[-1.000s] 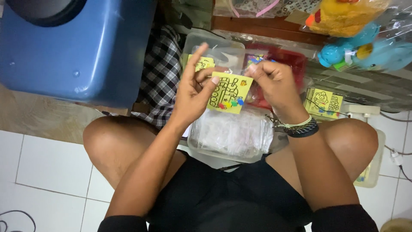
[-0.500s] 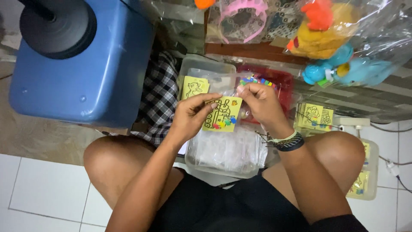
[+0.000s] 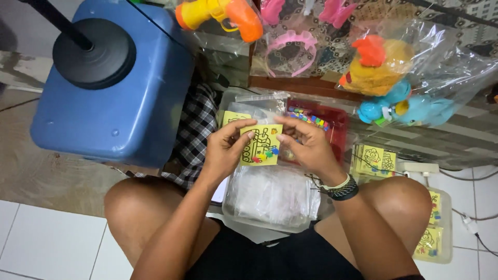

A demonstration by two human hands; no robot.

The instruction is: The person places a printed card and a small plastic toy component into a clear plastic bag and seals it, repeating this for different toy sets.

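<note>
Both of my hands hold one small yellow picture card (image 3: 261, 145) with a black line drawing and a row of coloured dots along its lower edge. My left hand (image 3: 223, 149) pinches its left side with fingers curled over the top. My right hand (image 3: 307, 147) grips its right side; a dark beaded bracelet (image 3: 340, 188) circles that wrist. The card hovers above a clear plastic tub (image 3: 249, 218) filled with clear plastic bags (image 3: 274, 194), which rests between my knees. Another yellow card (image 3: 234, 117) lies just behind.
A blue plastic box (image 3: 111, 103) with a black round base on it stands at left. A red tray (image 3: 334, 124) of coloured bits sits behind my hands. Bagged toys (image 3: 386, 78) hang above. More yellow cards (image 3: 374, 159) and a clear container (image 3: 433, 233) lie at right on white tiles.
My view has tilted up, so more hanging toys show. The card and both hands have dropped slightly in the picture; my grip on the card is the same.
</note>
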